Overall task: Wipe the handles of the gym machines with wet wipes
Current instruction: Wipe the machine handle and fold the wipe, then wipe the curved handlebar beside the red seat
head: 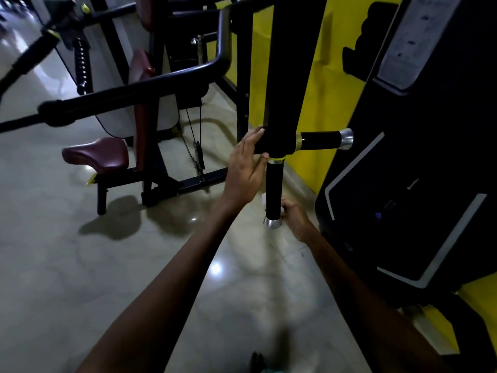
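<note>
Looking down from your head camera, you see a black upright machine arm with two foam-gripped handles branching from a joint: a lower handle (273, 192) hanging downward and ending in a chrome cap, and a side handle (321, 140) pointing right, also chrome-capped. Your left hand (246, 170) lies against the left side of the joint with fingers straight and relaxed, thumb touching just above the yellow ring — steadying it, not gripping. Your right hand (294, 215) sits low behind the lower handle near its cap, fingers curled; a small white scrap, likely the wet wipe (264, 198), peeks out on the handle's left edge. How firmly you hold it cannot be told, since the handle hides your fingertips.

Risks from here:

- The wipe seems pinched by little material, so a fast stroke upward could drag it out of your fingers and drop it on the glossy tiled floor (107, 265).
- Your left hand only rests flat; if the arm swings when you rub, it may slip and the arm could swing toward you.
- The dim light and black foam make missed patches hard to notice — the far side of the grip especially.
- The side handle appears untouched and is easy to forget.
</note>
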Motion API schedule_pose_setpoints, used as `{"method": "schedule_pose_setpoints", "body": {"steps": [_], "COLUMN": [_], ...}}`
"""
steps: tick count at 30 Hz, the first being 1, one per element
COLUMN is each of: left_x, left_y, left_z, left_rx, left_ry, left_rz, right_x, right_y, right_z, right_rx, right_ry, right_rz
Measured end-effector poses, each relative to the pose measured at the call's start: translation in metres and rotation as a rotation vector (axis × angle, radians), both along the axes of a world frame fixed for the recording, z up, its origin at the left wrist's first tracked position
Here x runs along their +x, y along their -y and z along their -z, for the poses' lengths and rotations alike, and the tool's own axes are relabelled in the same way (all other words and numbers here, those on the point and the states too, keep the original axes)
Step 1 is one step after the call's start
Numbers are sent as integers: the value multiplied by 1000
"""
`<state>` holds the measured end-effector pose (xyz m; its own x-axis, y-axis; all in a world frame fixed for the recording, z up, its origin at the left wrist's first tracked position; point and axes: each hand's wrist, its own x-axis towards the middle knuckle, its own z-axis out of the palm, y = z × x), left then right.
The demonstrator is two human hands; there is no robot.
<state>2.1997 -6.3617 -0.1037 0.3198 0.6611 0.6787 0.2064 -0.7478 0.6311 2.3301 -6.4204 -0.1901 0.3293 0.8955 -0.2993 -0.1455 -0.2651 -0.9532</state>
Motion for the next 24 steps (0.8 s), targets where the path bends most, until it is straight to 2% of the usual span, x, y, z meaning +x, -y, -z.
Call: {"method": "schedule_pose_setpoints", "body": {"steps": [4,8,13,19,21,24], "left_x": [-6,-12,-14,-12,-17,-38], "left_y": [2,7,14,33,39,51], "left_z": [-6,-13,-12,-5,-1,11], "left_rx": [-2,-3,14,12,31,61], "left_ry": [-80,-173,-313,-448,-479,-648], "left_rz": [-10,-21,-74,-163,-171,-199], "right_x": [-11,-22,-31,-30,-31,-41], "right_y": [5,12,34,52,57,63], "right_z": [2,0,-10,-34,-41,-48], "right_rx": [-14,-34,-68,-160,-146,-73], "right_ry": [93,449,628,678,618,523], "right_rz": [102,104,163,88,47,45]}}
